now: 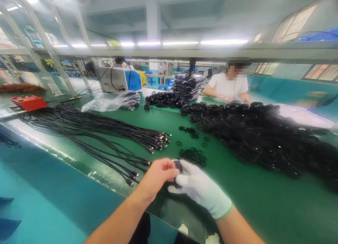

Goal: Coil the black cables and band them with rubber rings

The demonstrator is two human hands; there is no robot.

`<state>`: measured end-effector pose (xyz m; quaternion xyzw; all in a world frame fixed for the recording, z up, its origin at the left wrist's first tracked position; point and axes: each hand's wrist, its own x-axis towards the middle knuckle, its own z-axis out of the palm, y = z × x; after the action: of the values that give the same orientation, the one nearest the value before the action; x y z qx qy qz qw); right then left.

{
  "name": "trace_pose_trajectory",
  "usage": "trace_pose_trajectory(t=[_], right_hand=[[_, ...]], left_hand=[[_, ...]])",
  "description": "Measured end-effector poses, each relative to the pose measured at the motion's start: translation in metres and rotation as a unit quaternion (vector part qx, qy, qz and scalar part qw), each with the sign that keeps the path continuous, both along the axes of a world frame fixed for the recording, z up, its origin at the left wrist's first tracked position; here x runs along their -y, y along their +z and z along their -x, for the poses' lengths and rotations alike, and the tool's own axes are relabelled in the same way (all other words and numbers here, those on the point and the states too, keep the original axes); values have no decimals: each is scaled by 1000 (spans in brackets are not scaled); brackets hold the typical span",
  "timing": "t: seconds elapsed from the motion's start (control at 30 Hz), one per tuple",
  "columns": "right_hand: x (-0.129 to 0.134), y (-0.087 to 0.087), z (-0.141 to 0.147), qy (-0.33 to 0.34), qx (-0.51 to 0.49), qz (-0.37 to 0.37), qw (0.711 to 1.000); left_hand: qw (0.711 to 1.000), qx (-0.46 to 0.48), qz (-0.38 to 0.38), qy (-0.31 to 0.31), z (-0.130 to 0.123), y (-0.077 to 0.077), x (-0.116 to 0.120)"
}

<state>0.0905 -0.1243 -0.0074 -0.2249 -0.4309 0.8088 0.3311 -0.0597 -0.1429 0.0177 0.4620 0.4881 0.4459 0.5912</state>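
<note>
Close to the table's near edge, my bare left hand [158, 177] and my white-gloved right hand [199, 189] meet around a coiled black cable [179, 166]. The left thumb and fingers pinch one side of the coil. On the other side the gloved fingers curl round it, and much of the coil is hidden between the hands. Just beyond them lies a small heap of black rubber rings [194, 156]. To the left, long straight black cables [105, 127] lie bundled with their metal plugs towards me.
A large heap of coiled black cables [245, 135] covers the right side of the green table [237, 201]. Behind are stacked bagged packs [186, 87], a clear plastic bag [102, 101] and a blue-white machine [120, 79]. A red button box [30, 102] stands left. A co-worker [228, 85] sits opposite.
</note>
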Motion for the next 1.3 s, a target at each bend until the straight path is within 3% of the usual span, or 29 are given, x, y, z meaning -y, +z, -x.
trace_pose_trajectory(t=[0.3,0.43,0.57,0.63,0.7,0.83,0.9,0.97,1.03,1.17,1.23,1.3], right_hand=[[2,-3,2,16,-29,21,999],[1,-6,2,-6,-17,28,999],[2,-8,4,3,7,28,1000],[4,-7,5,10,19,18,1000],[5,-6,6,24,8,17,1000],[7,-4,7,47,-32,36,998],[6,-5,6,35,-37,44,998],[4,-7,4,31,-61,63,996],[1,-8,2,47,-108,102,988],[-2,-5,1,139,-172,176,959],[-1,-3,3,169,-151,180,957],[0,-3,5,127,-104,150,975]], left_hand=[[1000,19,-8,6,3,-15,0],[996,-79,-28,-2,6,-12,3],[943,-279,-161,82,10,-6,6],[916,-329,-214,81,11,-7,5],[907,-338,-238,84,9,-13,4],[902,-299,-270,155,2,-29,-4],[898,-302,-279,157,2,-29,-10],[911,-306,-256,106,8,-20,-15],[937,-280,-207,15,19,-6,-21],[962,-136,-150,-182,43,9,-30],[958,-87,-144,-231,49,8,-33],[958,-103,-144,-224,49,5,-33]])
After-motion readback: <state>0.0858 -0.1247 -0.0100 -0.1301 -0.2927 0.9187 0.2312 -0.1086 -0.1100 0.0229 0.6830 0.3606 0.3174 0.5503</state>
